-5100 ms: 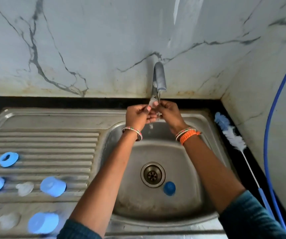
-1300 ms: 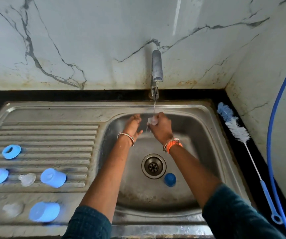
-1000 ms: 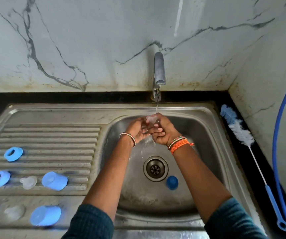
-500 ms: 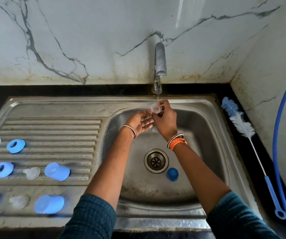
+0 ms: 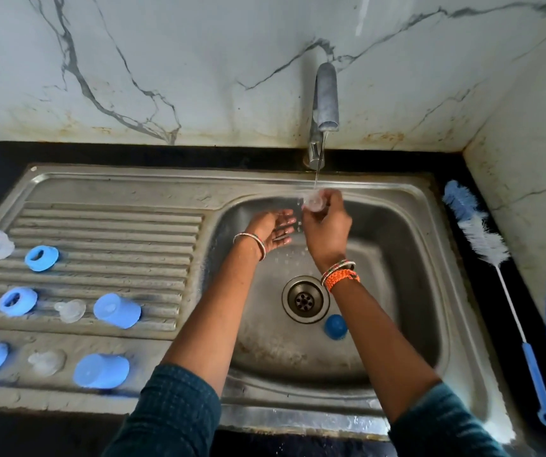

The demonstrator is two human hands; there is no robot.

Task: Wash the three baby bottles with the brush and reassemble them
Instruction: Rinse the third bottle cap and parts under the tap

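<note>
Pinching a clear nipple (image 5: 313, 204) under the tap's (image 5: 326, 97) thin stream at 12 o'clock, the right hand (image 5: 326, 227) does the rinsing; the left hand (image 5: 273, 227), fingers loosely spread and holding nothing, waits just beside at 9 o'clock, nearer the washed parts on the drainboard (image 5: 107, 225).

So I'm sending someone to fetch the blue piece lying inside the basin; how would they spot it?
Start at the stainless steel sink basin under the tap. Find the round metal drain at its bottom; the small round blue plastic cap lies just right of it, the only blue part inside the basin.
</note>
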